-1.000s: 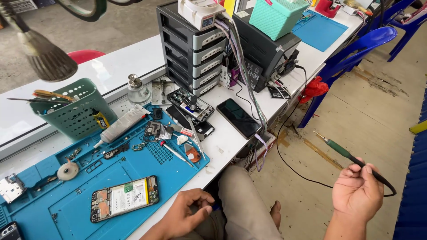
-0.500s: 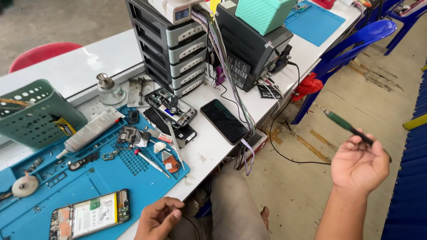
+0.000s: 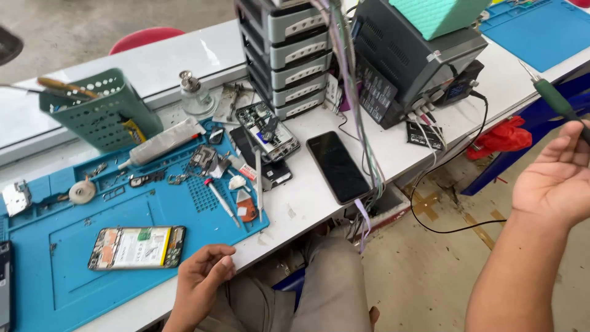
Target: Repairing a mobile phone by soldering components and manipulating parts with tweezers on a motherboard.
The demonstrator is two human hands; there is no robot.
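The right hand [image 3: 556,178] loosely pinches a green-handled soldering iron [image 3: 553,98], light and stiff, best held mid-grip; the left hand [image 3: 206,273] rests half-curled, empty, at the desk's [image 3: 295,212] near edge.

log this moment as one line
right hand: holds green soldering iron off bench | left hand: empty, at mat edge by opened phone

Green-handled soldering iron [image 3: 553,98] with black cord. Blue work mat [image 3: 92,270] on white tabletop [image 3: 319,212]. Opened phone [image 3: 136,248] showing white battery with yellow edge. Black-screened phone [image 3: 338,166]. Perforated teal-green basket [image 3: 101,114]. Grey-and-black drawer stack [image 3: 289,55]. Red cloth [image 3: 501,136].
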